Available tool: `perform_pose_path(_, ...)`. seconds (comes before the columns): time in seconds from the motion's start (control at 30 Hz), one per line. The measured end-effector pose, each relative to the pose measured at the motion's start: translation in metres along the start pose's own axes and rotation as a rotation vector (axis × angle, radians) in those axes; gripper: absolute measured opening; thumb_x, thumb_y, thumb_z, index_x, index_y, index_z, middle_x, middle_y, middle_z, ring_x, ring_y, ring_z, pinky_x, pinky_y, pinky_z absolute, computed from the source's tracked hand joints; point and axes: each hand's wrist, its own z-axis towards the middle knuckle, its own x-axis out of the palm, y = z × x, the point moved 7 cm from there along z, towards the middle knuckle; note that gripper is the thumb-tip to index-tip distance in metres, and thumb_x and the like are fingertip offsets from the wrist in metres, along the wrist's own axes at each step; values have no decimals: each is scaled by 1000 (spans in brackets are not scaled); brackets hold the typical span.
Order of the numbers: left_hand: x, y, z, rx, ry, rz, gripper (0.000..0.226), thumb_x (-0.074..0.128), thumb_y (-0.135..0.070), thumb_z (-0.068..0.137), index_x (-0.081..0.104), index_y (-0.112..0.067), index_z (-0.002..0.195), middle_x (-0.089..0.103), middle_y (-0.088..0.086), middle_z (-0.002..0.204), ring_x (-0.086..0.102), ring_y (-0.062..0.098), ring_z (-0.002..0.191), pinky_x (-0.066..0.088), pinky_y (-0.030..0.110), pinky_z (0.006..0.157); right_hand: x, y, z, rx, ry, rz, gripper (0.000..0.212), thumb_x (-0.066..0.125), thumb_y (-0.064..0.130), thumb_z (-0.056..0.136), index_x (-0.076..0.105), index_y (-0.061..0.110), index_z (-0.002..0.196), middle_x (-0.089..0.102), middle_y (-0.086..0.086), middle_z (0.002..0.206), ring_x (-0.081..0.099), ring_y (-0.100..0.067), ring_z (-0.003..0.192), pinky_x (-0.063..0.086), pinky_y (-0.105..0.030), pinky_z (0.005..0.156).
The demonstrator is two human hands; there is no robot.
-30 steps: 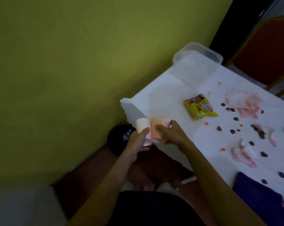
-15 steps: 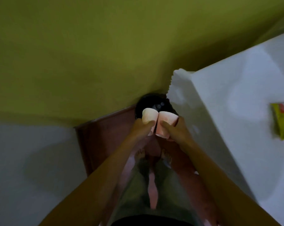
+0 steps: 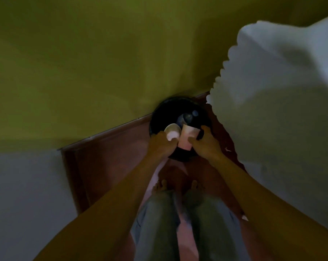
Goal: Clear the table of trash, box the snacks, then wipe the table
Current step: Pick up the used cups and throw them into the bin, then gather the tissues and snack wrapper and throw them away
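Observation:
Both hands are stretched out over a black round trash bin (image 3: 159, 117) on the floor by the wall. My left hand (image 3: 160, 144) grips a small white paper cup (image 3: 172, 133), tilted with its mouth turned away from me. My right hand (image 3: 204, 145) holds a second pink-stained paper cup (image 3: 187, 138) next to the first. Both cups hang above the bin's opening, where some bluish trash (image 3: 186, 117) lies inside. The table's white cloth (image 3: 283, 102) hangs at the right; the table top is out of view.
A yellow-green wall (image 3: 103, 63) rises straight behind the bin. Reddish-brown floor (image 3: 110, 162) and a dark skirting strip lie at its foot. My legs and bare feet (image 3: 178, 187) stand just short of the bin. The draped table corner is close on the right.
My view has swung down from the table to the floor. Both hands have carried the two cups off the table edge and lowered them over the bin; the left cup has tipped.

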Motion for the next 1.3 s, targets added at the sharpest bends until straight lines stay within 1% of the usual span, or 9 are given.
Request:
perform_pose_path(0.13,-15,-7,-18,106,-59,108,47,56,-32,94,52,-5,132,53,18,134,56,32,117,51,42,95,-4,4,-12,4,5,-19,65,57,27,97,27,21,155,50,-12,145,53,-34,125,48,-39,97)
perform_pose_path(0.33,-68,-51,-100,250,-156,92,42,58,-25,94,57,-6,131,52,15,137,52,25,122,44,27,93,-35,62,-95,-84,-28,74,56,59,42,96,40,27,147,60,-5,131,59,-26,115,51,-38,94)
perform_pose_path(0.5,-110,-106,-186,351,-190,62,38,60,-24,94,57,-11,130,47,11,135,56,27,119,48,37,99,-86,112,-191,-199,-130,167,45,58,45,97,50,28,138,60,17,91,63,-11,96,53,-36,91)
perform_pose_path(0.67,-131,-146,-260,468,-179,47,36,58,-26,96,58,-13,130,47,5,132,61,9,73,46,6,58,-132,127,-275,-233,-223,274,46,58,59,90,51,36,129,66,9,103,65,-13,98,55,-41,92)
perform_pose_path(0.73,-138,-149,-277,512,-168,24,33,58,-24,97,59,-13,128,51,3,129,54,1,62,43,5,49,-141,128,-303,-250,-259,314,43,58,58,90,50,37,127,67,7,104,67,-14,98,56,-37,87)
perform_pose_path(0.83,-136,-163,-303,588,-149,47,32,60,-25,95,62,-15,125,62,3,120,61,9,82,46,14,68,-164,118,-339,-243,-359,371,44,58,53,94,52,30,131,67,5,108,68,-11,92,57,-30,79)
perform_pose_path(0.93,-117,-179,-330,636,-64,87,32,57,-30,94,59,-21,124,69,10,106,61,11,107,48,25,88,-185,95,-368,-210,-445,408,45,58,59,90,54,36,128,69,4,109,69,-12,91,59,-40,85)
perform_pose_path(1.07,-87,-217,-374,761,-1,172,37,58,-26,91,58,-21,128,59,5,129,59,20,114,52,37,95,-215,56,-402,-160,-542,521,46,60,61,85,56,38,125,70,5,107,69,-14,96,57,-47,90)
perform_pose_path(1.3,-14,-282,-416,891,104,316,40,60,-27,93,53,-20,132,53,6,135,57,23,117,45,32,96,-278,-16,-439,-81,-705,706,26,61,41,92,57,36,117,69,3,105,69,-15,94,57,-47,91)
